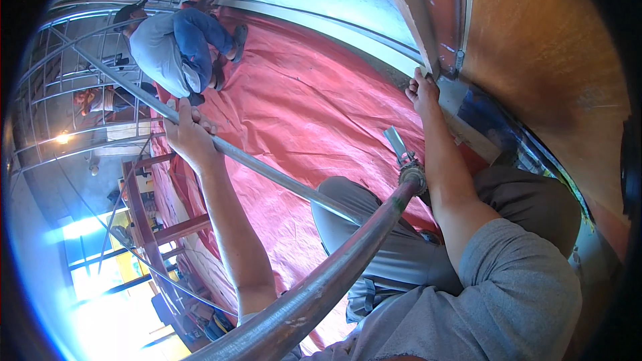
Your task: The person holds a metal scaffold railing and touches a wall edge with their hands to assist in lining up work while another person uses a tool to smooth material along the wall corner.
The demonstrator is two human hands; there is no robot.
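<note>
While the left hand (189,135) is clenched round a thin metal rod (267,172), the right hand (423,91) grips the lower end of a wooden strip (416,23) w/ fingers curled over its edge, just under a metal bracket (457,60). Rod runs diagonally: up-left of the left hand it goes twd the railing frame (73,80), down-right it passes over the person's grey trouser knee (348,204). Thick curved steel pipe (328,281) sits below and between both hands, rising from the lower edge to a rusty threaded end w/ a small metal fitting (406,160), which is just beside the right forearm, touching or nearly, can't tell. Right of the right hand: a big curved rust-brown panel (542,47). Between and beyond the hands lies a red tarp (314,107) spread over the floor. Far above the left hand a second person (174,47) in grey top and blue jeans crouches on the tarp, well apart. Below-left of the left hand: red-brown wooden frame (144,227), and bright windows (100,274) further down.
</note>
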